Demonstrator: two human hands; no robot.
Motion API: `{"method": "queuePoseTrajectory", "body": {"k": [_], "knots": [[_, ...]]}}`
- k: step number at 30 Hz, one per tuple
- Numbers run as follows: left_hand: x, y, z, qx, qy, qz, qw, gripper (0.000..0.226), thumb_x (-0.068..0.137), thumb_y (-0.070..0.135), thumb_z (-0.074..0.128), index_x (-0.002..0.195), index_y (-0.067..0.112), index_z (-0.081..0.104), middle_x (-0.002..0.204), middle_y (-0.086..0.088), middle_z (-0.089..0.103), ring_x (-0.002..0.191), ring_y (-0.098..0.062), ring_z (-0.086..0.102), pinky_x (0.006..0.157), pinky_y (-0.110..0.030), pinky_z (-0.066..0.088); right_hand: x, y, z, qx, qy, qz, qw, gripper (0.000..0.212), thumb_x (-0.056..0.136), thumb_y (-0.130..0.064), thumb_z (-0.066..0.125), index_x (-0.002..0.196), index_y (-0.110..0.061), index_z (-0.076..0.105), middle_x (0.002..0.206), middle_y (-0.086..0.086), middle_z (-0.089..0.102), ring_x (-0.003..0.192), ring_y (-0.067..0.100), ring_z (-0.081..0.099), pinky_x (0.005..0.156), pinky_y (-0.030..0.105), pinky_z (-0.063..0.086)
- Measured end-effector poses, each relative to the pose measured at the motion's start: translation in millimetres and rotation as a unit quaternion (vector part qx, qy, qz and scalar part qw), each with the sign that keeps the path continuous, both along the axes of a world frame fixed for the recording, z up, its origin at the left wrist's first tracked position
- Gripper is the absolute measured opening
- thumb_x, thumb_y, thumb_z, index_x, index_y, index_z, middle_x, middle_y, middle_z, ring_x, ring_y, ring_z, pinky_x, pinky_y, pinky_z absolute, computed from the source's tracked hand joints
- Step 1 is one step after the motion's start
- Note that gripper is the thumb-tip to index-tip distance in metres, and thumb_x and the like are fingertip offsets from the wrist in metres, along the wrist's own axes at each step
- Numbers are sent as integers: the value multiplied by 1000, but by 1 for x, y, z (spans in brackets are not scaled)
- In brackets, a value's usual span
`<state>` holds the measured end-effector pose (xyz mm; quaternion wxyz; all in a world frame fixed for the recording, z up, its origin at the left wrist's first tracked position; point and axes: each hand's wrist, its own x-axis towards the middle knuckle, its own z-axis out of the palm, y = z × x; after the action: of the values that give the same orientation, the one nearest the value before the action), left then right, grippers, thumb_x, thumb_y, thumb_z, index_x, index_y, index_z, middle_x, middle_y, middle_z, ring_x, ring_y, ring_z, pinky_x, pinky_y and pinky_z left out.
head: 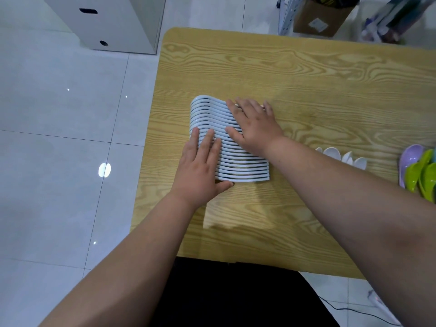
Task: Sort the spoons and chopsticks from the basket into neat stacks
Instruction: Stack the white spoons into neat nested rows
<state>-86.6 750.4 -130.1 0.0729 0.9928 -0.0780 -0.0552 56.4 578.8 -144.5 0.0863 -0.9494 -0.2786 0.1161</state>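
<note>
A long nested row of several white spoons (212, 114) lies on its side near the left edge of the wooden table (306, 79). My left hand (200, 171) lies flat with straight fingers against the near left part of the row, thumb at its near end. My right hand (254, 123) presses flat on the handle side of the row with spread fingers. No basket or chopsticks are in view.
A few loose white spoons (342, 156) lie to the right beyond my right forearm. Purple (410, 156) and green spoons (424, 178) sit at the table's right edge. A white cabinet (106, 20) stands on the tiled floor at the far left, and a cardboard box (318, 17) behind the table.
</note>
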Motion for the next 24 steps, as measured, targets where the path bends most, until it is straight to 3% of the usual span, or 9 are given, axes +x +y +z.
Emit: {"method": "queuePoseTrajectory", "body": {"k": [8,12,16,24], "knots": [[-4,-1,7,3,9,-6,1000,107,78,79,53,156,9,28,165,-14,19,153,-38,1,123,-53,7,3,-18,11,-31,32,-2,999,72,97,-66,29,160,-34,13,167,7,16,153,28,11,122,55,9],[-5,0,10,-26,-4,-20,999,97,83,71,56,155,12,31,164,-13,24,153,-31,15,124,-52,14,7,-25,18,-49,42,-3,998,75,97,-64,35,160,-31,13,167,8,15,153,29,11,122,52,12],[0,0,14,-51,-30,-14,998,84,86,63,53,149,9,42,156,-15,40,147,-34,31,120,-52,26,7,-27,22,-60,48,5,997,75,97,-64,37,160,-30,16,168,8,11,154,29,9,123,50,13],[3,1,20,-56,-24,-16,998,72,89,52,43,145,7,49,146,-14,52,141,-37,39,115,-54,34,-6,-32,31,-67,65,5,996,76,97,-63,40,160,-28,17,168,9,10,154,29,7,123,48,13]]}}
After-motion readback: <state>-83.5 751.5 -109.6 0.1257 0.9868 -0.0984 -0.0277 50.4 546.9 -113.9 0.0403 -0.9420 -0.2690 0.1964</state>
